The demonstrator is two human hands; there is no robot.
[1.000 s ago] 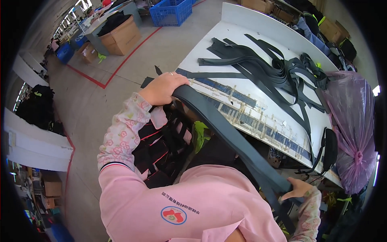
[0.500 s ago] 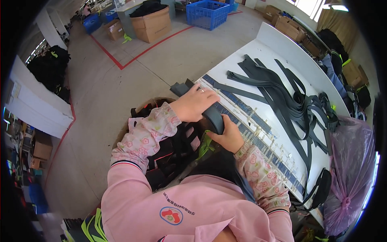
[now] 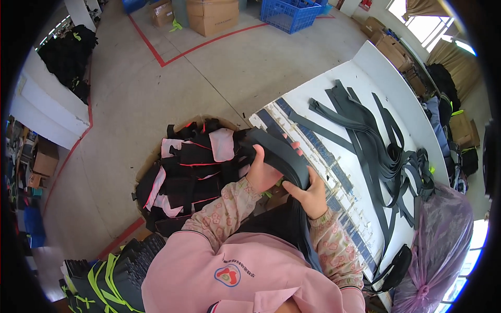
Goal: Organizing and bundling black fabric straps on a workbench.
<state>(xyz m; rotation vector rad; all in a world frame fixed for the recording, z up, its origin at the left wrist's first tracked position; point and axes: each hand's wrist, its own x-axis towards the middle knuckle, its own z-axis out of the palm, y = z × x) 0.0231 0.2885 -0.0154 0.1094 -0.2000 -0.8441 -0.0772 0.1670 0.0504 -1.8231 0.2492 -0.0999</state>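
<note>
A thick stack of dark grey webbing straps (image 3: 284, 155) is in both of my hands, by the near-left edge of the white table. My left hand (image 3: 262, 171) is closed around its upper part, thumb on the near side and fingertips showing beyond the far side. Lower down, my right hand (image 3: 310, 194) grips the same stack between thumb and fingers. From there the straps hang down along my front. More loose dark grey straps (image 3: 360, 122) lie in a long curved heap on the white table (image 3: 323, 86), tangled at the right end.
Left of my hands stands a round-edged container (image 3: 140, 175) filled with black and pink pieces (image 3: 195, 167). A purple plastic bag (image 3: 443, 240) is at right. Black bundles with lime ties (image 3: 109, 276) sit at lower left. A blue crate (image 3: 289, 15) stands on the floor beyond.
My left hand has turned from gripping the stack from above to holding it with the thumb up. The stack has shifted, its upper end nearer me. The whole view has tilted lower.
</note>
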